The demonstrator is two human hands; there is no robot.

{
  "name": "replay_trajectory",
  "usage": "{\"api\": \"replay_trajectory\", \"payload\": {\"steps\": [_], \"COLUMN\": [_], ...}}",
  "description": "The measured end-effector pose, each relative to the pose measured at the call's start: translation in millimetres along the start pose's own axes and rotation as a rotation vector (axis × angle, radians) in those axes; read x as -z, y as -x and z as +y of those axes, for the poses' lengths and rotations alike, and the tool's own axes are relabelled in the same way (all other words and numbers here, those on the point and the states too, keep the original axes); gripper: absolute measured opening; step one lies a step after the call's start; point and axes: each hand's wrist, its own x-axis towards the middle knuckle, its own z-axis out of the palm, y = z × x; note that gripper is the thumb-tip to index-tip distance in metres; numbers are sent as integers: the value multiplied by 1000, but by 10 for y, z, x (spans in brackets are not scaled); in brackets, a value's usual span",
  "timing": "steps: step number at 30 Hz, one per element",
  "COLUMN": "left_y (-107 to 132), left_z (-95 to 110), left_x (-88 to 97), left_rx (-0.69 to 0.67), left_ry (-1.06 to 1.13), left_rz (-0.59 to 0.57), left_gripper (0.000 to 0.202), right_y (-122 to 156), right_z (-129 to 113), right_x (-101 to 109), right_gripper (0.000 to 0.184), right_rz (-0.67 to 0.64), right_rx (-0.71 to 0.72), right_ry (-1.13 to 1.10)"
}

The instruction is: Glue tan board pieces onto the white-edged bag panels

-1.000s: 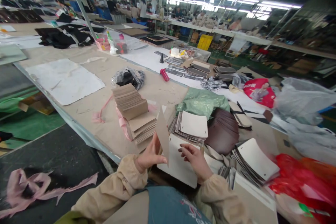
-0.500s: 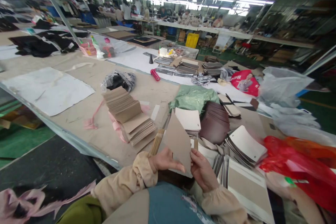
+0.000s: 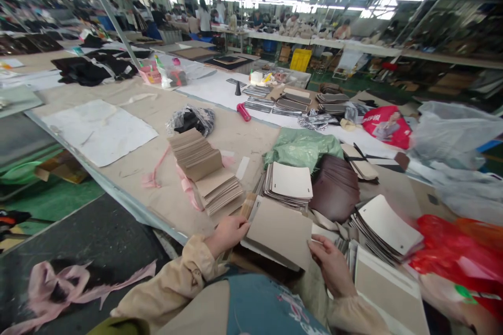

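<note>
A flat taupe panel [image 3: 281,230] lies over a paler panel with a slot, just in front of my body. My left hand [image 3: 228,235] is closed at its left edge, thumb and finger pinched together. At the opposite edge, my right hand [image 3: 332,264] pinches the panel's corner between thumb and fingertips. Left of the panel sits a fanned stack of tan sheets [image 3: 220,188]. Directly behind it is a pile of cream panels with slots [image 3: 291,180]. Dark brown pieces [image 3: 336,188] are heaped beside that pile.
More cream panels [image 3: 391,222] and a stack of larger panels [image 3: 387,285] lie to the right, near a red plastic bag [image 3: 451,251]. A green plastic bag [image 3: 302,146] is behind. Pink ribbon [image 3: 186,191] and a pink tool [image 3: 243,112] lie on the table. Another person's arm [image 3: 451,298] shows at lower right.
The taupe panel was raised and tilted; now it lies flatter across the paler panel. My left hand has moved left to its edge, and my right hand has shifted right.
</note>
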Motion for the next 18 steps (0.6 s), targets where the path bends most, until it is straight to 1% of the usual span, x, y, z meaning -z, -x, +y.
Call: {"api": "replay_trajectory", "payload": {"steps": [3, 7, 11, 15, 18], "left_y": [-64, -126, -137, -145, -177], "left_z": [-4, -51, -59, -58, -78], "left_x": [-33, -45, -44, -74, -103], "left_rx": [22, 81, 81, 85, 99], "left_ry": [-35, -42, -80, -116, -139], "left_rz": [-26, -64, -40, -6, 0], "left_gripper": [24, 32, 34, 26, 22], "right_y": [-66, -142, -190, -220, -240], "right_z": [4, 32, 68, 85, 74], "right_x": [-46, -79, -109, -120, -123], "right_gripper": [45, 46, 48, 49, 47], "right_rz": [-15, 8, 27, 50, 85], "right_rx": [0, 8, 26, 44, 44], "right_ry": [50, 88, 151, 251, 372]}}
